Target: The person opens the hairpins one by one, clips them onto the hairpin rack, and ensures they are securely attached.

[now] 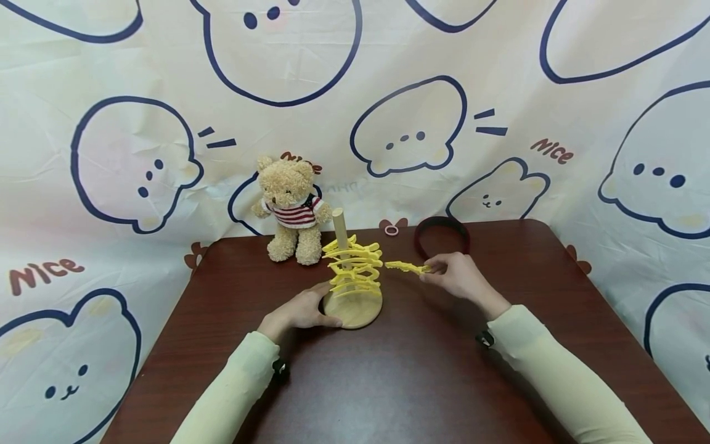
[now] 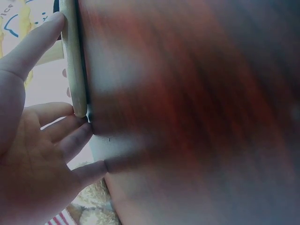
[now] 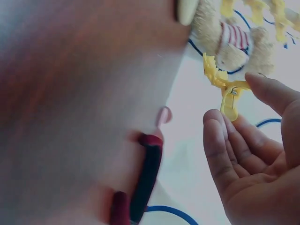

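Observation:
My left hand grips the round base of a wooden stand. In the left wrist view its thumb lies on the disc and its fingers touch the rim. Several yellow clips are layered around the stand's upright post. To the right of them, my right hand pinches one more yellow clip by its handles, apart from the stand. The right wrist view shows this spring clip between thumb and fingers, its toothed end pointing away from the palm.
Behind the stand, a teddy bear in a striped top stands at the table's back edge. A dark red headband lies behind my right hand, with a small pink ring to its left. A printed cloth hangs around the brown table.

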`<control>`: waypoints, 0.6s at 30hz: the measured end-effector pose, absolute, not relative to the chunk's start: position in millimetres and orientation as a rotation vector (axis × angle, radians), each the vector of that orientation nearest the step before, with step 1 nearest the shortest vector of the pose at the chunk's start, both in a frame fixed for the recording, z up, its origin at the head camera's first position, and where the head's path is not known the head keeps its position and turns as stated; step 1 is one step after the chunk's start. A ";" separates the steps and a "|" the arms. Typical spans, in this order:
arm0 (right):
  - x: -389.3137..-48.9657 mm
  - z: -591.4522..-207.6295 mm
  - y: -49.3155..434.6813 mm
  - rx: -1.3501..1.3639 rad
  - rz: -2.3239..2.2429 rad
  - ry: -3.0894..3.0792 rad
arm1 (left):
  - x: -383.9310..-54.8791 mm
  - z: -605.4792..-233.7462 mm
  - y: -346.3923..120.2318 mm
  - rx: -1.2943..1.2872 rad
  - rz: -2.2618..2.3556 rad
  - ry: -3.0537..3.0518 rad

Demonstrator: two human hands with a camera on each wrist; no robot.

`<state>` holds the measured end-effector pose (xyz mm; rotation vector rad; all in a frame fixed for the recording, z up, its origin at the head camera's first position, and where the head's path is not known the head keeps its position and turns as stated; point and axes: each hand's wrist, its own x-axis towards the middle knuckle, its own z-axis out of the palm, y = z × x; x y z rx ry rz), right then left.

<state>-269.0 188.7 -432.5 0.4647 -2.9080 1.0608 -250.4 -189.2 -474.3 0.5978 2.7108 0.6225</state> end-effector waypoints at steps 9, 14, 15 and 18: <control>-264.9 -399.7 194.0 0.464 1.074 -2.875 | -249.7 -475.7 -189.6 0.586 0.616 2.710; -262.4 -384.5 194.7 0.459 1.066 -2.850 | -249.8 -476.3 -189.6 0.576 0.625 2.711; -261.9 -381.7 194.7 0.463 1.066 -2.842 | -249.9 -476.5 -189.7 0.576 0.626 2.712; -259.9 -373.1 194.5 0.470 1.073 -2.832 | -250.1 -476.5 -189.4 0.579 0.624 2.713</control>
